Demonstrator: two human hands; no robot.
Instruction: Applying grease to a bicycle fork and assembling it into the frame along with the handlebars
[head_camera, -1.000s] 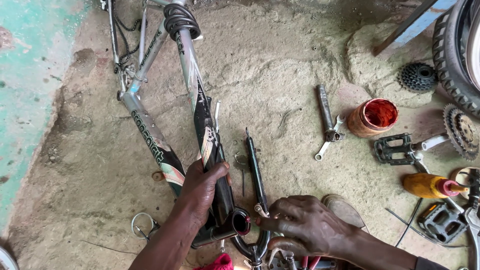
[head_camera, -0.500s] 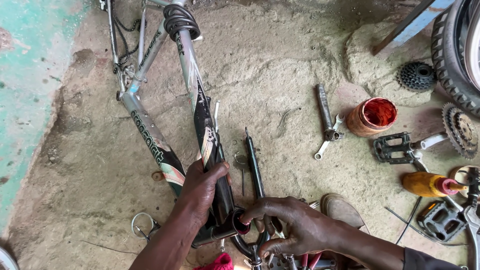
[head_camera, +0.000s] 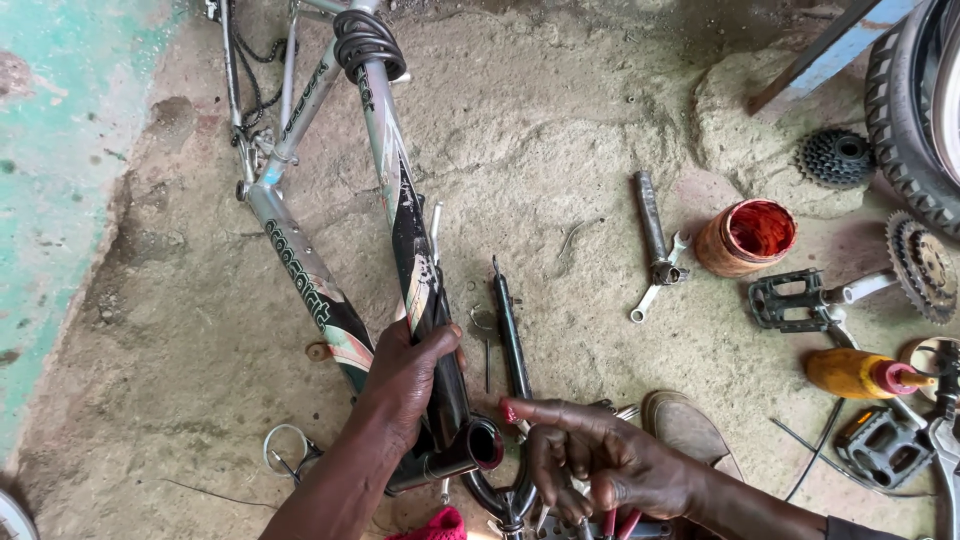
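Basically, left hand (head_camera: 408, 375) wraps tight around the bike frame (head_camera: 400, 240), which lies on the dirt floor (head_camera: 560, 150) running toward 12 o'clock. Right hand (head_camera: 610, 462) at 3 o'clock of the frame's open tube end (head_camera: 484, 445), forefinger out, red-tipped, holding nothing visible. Grease tub (head_camera: 748, 236) at 2 o'clock.

Left hand (head_camera: 405, 385): mine, bare, with the forearm bare right down to the bottom edge of the view. Right hand (head_camera: 610, 465): bare too, long fingers, creased knuckles. The tip of the forefinger (head_camera: 508, 410) has a red smear (looks greasy, can't tell what it is). Past the right wrist there's a dark sleeve edge (head_camera: 850, 528), just a sliver in the corner, fabric and cut not readable.
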